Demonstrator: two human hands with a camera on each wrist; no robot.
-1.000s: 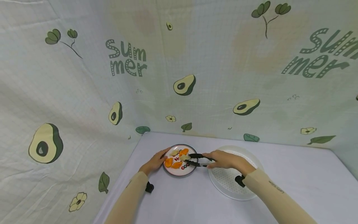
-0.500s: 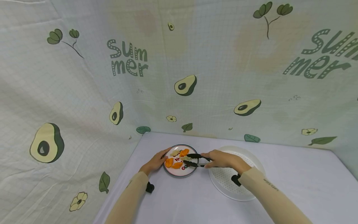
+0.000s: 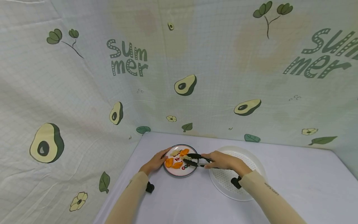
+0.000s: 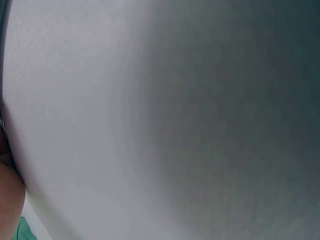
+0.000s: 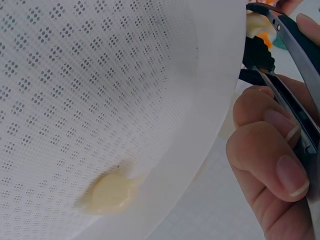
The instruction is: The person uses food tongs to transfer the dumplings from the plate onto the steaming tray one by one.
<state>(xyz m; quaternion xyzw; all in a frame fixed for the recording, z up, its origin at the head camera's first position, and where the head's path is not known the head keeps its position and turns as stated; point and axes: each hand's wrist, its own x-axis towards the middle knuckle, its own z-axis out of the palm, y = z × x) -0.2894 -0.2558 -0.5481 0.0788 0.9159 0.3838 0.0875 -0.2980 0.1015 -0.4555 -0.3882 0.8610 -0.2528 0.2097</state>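
Observation:
In the head view a round white plate (image 3: 167,169) with a dark rim bears several orange pieces (image 3: 169,162) and pale yellowish pieces (image 3: 175,152). My left hand (image 3: 153,164) holds the plate's left edge, thumb over the rim. At the right, my right hand (image 3: 222,160) grips black-headed metal tongs (image 3: 191,163), whose two heads stand apart over the plate. A pale piece shows at the heads, partly covered by them. In the right wrist view, curled fingers (image 5: 265,155) lie along the tongs' arms (image 5: 295,50). The left wrist view shows mostly a blurred pale surface.
A large round white perforated tray (image 3: 219,182) stands right of the plate, under my right forearm. Inside it, the right wrist view shows a pale yellow piece (image 5: 111,194). A white cloth covers the table (image 3: 179,202); a printed curtain (image 3: 212,93) rises behind.
My right hand and the tongs have shifted slightly left over the plate. The pale piece at the tongs' heads is more hidden by them now. My left hand has stayed at the rim.

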